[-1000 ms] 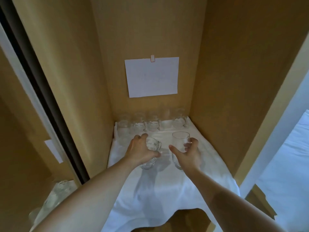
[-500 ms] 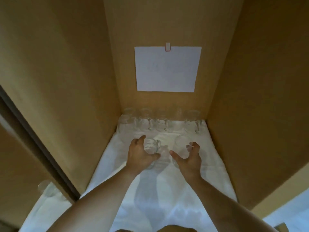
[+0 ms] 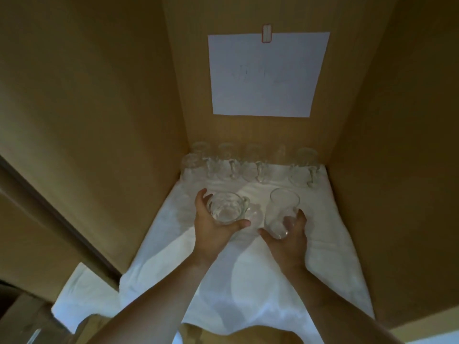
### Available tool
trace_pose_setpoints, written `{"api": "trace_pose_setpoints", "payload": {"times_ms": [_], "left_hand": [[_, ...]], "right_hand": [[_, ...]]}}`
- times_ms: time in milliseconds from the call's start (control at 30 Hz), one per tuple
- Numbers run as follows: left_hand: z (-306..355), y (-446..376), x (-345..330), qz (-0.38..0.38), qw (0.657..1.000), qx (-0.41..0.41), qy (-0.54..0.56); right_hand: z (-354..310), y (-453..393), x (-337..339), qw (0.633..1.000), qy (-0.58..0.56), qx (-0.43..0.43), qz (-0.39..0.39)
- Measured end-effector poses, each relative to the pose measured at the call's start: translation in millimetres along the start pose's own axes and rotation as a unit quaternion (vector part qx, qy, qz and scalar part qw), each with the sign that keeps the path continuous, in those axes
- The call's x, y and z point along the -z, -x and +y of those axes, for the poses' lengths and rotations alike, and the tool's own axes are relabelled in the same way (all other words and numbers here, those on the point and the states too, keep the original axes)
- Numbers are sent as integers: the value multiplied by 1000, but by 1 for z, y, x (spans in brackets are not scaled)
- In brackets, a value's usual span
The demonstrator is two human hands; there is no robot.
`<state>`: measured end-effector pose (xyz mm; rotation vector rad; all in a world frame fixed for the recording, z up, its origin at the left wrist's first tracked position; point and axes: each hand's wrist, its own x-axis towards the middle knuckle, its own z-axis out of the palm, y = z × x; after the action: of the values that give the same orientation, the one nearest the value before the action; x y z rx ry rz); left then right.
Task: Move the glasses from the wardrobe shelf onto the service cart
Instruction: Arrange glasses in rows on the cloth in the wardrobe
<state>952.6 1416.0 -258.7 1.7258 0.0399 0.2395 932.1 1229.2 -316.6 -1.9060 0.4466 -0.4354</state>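
Our left grip point(image 3: 213, 227) is curled round a handled glass mug point(image 3: 227, 207), and our right grip point(image 3: 289, 234) holds a tall tumbler point(image 3: 282, 212) near its base. Both glasses sit above the white cloth point(image 3: 323, 244) on the wardrobe shelf, in front of a row of glasses point(image 3: 250, 165) at the back wall.

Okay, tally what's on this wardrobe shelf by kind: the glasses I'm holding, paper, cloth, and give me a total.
Handled glass mug, in the left hand: 1
Tall plain glass, in the right hand: 1
Sheet of paper on the back wall: 1
White cloth on the shelf: 1
Back row of glasses: too blurred to count, left out
Total: 4
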Motion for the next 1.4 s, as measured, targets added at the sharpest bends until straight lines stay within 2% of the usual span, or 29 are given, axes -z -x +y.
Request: {"api": "trace_pose_setpoints", "payload": {"times_ms": [200,333,700,833,900,1033,1200,1333,1367,1400], "left_hand": [[-33,16,2,-23,998,37,-45],[-43,8,3,-27,997,22,-70],[-14,-40,2,21,982,-32,-184],[11,-72,1,-1,977,-6,-212],[20,-87,1,-24,966,-19,-256],[34,-106,1,-122,912,-58,-386],[38,-114,0,-246,847,-72,-465],[47,-116,-3,-352,750,-157,-537],[50,-116,-4,-362,736,-148,-553],[52,-116,-6,-371,737,-124,-552]], "right_hand": [[5,1,-2,1000,6,4,8],[6,0,-2,1000,10,12,15],[11,-5,-6,1000,6,12,26],[12,-6,-7,999,12,12,29],[11,-6,-8,999,18,8,26],[12,-6,-7,999,20,10,28],[11,-5,-6,1000,22,3,21],[11,-5,-5,1000,24,2,20],[11,-5,-5,1000,23,2,20],[10,-5,-5,1000,23,1,20]]}}
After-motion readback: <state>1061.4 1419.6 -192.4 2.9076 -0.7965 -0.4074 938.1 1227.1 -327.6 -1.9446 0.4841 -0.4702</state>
